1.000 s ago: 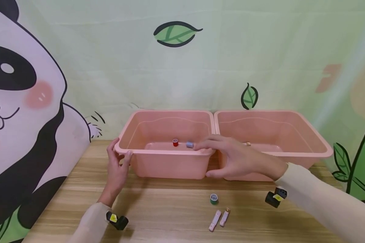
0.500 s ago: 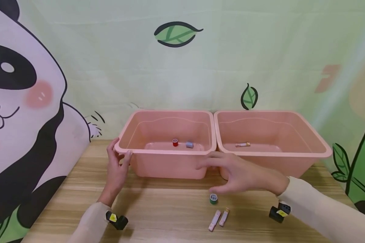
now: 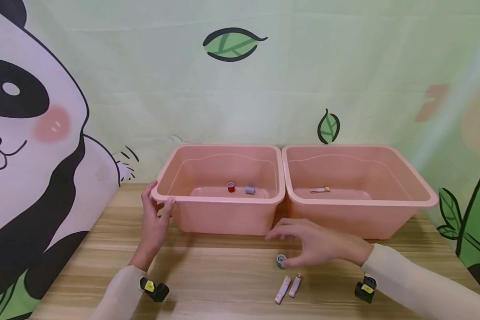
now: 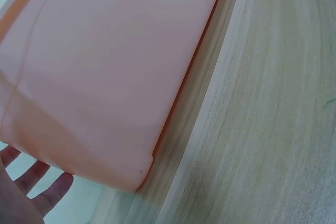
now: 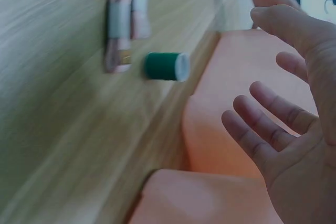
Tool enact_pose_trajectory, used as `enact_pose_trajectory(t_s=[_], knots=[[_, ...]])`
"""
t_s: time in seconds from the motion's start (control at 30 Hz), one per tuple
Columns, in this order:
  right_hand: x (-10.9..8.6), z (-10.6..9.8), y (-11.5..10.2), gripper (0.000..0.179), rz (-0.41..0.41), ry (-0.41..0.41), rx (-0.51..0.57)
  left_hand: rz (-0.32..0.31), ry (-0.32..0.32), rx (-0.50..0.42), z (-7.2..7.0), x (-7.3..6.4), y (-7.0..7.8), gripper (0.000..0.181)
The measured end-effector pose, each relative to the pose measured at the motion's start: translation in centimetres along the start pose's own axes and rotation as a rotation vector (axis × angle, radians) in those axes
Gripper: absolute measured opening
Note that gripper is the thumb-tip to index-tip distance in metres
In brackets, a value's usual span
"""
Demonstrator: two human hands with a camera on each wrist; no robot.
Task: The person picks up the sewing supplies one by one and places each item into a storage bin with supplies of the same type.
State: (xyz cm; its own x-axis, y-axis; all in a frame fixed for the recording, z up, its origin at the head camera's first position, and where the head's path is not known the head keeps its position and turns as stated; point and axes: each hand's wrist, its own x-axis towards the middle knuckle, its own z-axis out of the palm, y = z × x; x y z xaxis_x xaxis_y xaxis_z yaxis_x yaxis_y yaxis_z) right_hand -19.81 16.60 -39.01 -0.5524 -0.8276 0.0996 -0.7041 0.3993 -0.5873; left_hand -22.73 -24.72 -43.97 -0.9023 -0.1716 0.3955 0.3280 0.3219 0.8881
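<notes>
My left hand (image 3: 154, 224) grips the front-left corner of the left pink tub (image 3: 224, 218), its thumb at the front rim and its fingers round the side. Inside that tub, a red thread spool (image 3: 231, 187) and a pale blue thread spool (image 3: 250, 190) sit apart. Over the table, my right hand (image 3: 314, 242) holds nothing, its fingers spread and loosely bent. A green thread spool (image 5: 167, 66) stands upright below its thumb, partly covered in the head view. Nearer the front lie two pink floss skeins with pale bands, a left skein (image 3: 282, 290) and a right skein (image 3: 295, 285).
A second pink tub (image 3: 356, 222) stands right of the first, rims nearly touching. One floss skein (image 3: 320, 190) lies on its floor. Both tubs stand at the back of the wooden table (image 3: 216, 284), before a printed panda backdrop (image 3: 152, 89).
My right hand has come down from over the left tub's front rim to just above the green spool, uncovering the skein in the right tub. The left hand keeps its grip.
</notes>
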Motion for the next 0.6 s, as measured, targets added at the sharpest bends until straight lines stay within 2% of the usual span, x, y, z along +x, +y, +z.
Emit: enact_pose_trajectory(t_s=[0.23, 0.43, 0.6], knots=[[-0.2, 1.4, 2.2, 0.050, 0.002, 0.002, -0.039, -0.015, -0.001, 0.001, 0.0, -0.1, 0.1, 0.064], [-0.5, 2.3, 3.4, 0.049, 0.018, -0.017, -0.006, -0.014, -0.002, -0.013, 0.0, -0.1, 0.2, 0.065], [-0.6, 2.9, 4.1, 0.047, 0.017, -0.022, -0.021, -0.013, 0.003, -0.006, 0.1, -0.1, 0.0, 0.065]])
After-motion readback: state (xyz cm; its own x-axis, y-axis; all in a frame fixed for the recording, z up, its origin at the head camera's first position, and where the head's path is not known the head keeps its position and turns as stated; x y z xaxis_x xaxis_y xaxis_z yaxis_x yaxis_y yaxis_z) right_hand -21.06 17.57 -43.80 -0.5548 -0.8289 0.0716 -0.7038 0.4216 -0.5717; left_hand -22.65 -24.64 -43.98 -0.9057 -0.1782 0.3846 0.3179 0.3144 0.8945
